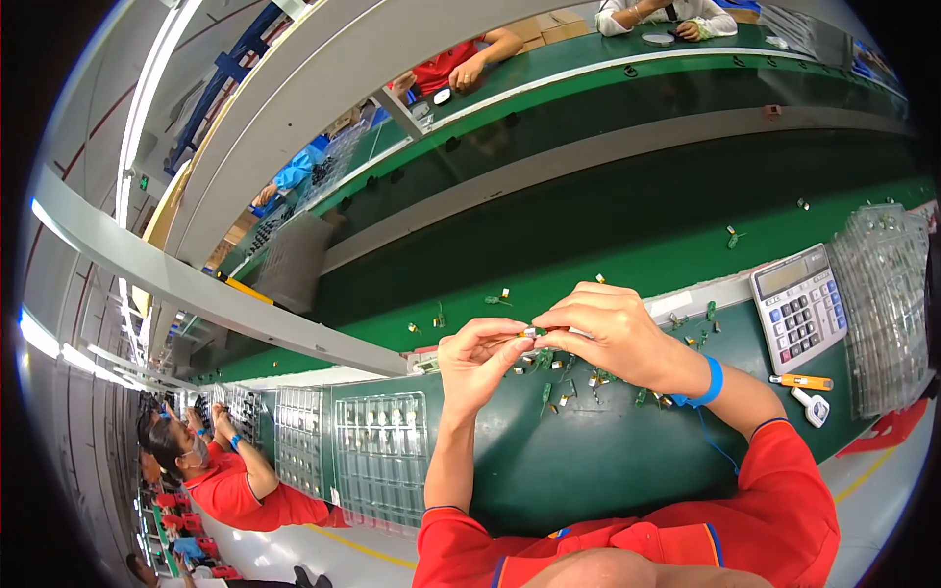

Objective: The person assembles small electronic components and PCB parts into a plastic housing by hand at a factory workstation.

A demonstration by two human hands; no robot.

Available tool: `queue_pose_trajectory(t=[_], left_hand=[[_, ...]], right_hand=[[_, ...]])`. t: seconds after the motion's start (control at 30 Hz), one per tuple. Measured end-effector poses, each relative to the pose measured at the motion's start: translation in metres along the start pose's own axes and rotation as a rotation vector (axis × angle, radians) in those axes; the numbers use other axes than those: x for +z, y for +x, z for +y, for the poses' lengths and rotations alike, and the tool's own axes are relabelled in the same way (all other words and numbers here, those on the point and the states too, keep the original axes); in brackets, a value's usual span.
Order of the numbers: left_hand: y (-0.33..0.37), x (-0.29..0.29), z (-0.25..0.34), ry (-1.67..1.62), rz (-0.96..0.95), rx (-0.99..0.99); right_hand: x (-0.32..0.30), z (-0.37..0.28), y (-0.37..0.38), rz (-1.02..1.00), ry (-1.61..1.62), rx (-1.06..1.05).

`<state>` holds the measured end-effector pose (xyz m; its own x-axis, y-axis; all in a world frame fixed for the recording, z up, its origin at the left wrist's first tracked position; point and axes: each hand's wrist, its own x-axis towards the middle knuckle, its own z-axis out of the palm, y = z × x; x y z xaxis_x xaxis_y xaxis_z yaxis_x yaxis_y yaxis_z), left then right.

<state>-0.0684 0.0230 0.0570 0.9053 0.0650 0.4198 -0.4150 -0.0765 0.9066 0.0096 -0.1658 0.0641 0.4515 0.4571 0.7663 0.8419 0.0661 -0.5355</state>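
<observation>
My left hand [474, 361] and my right hand [616, 331] meet over the bench, fingertips pinched together. Between them is a small electronic part [529, 333] with a yellow and silvery-white end; its exact kind is too small to tell, and the fingers hide much of it. Just below the hands, several small green circuit boards [546, 392] and tiny metallic parts lie scattered on the green bench top [549, 461]. A blue wrist strap [708, 382] with a thin blue cord circles my right wrist.
Clear plastic trays [382, 485] lie to the left, a tray stack [882, 318] to the right. Near that stack are a calculator [799, 309], a yellow-orange cutter [806, 382] and a white tool [812, 407]. A conveyor belt [588, 225] runs beyond; co-workers sit left and across.
</observation>
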Motion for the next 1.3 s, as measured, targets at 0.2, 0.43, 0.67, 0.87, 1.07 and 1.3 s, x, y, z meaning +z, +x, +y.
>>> queue_pose_trajectory(t=[0.2,0.43,0.67,0.87,1.07,1.3], left_hand=[[-0.002,0.008,0.003,-0.018,0.053,-0.014],[-0.003,0.009,0.005,-0.042,0.069,0.004],[-0.003,0.012,0.003,-0.026,0.118,-0.006],[-0.005,0.019,-0.019,0.036,0.137,-0.059],[0.002,-0.003,-0.055,-0.018,0.100,-0.363],[0.012,-0.129,-0.101,1.574,0.341,-0.310]], right_hand=[[0.000,-0.001,-0.002,0.026,-0.013,-0.032],[0.002,-0.002,-0.004,0.055,-0.024,-0.058],[-0.002,-0.008,0.000,0.005,0.080,0.102],[0.011,0.005,-0.002,-0.037,0.372,0.536],[0.046,0.049,-0.016,-0.085,0.380,0.715],[0.102,0.121,-0.015,-0.180,-0.193,0.513]])
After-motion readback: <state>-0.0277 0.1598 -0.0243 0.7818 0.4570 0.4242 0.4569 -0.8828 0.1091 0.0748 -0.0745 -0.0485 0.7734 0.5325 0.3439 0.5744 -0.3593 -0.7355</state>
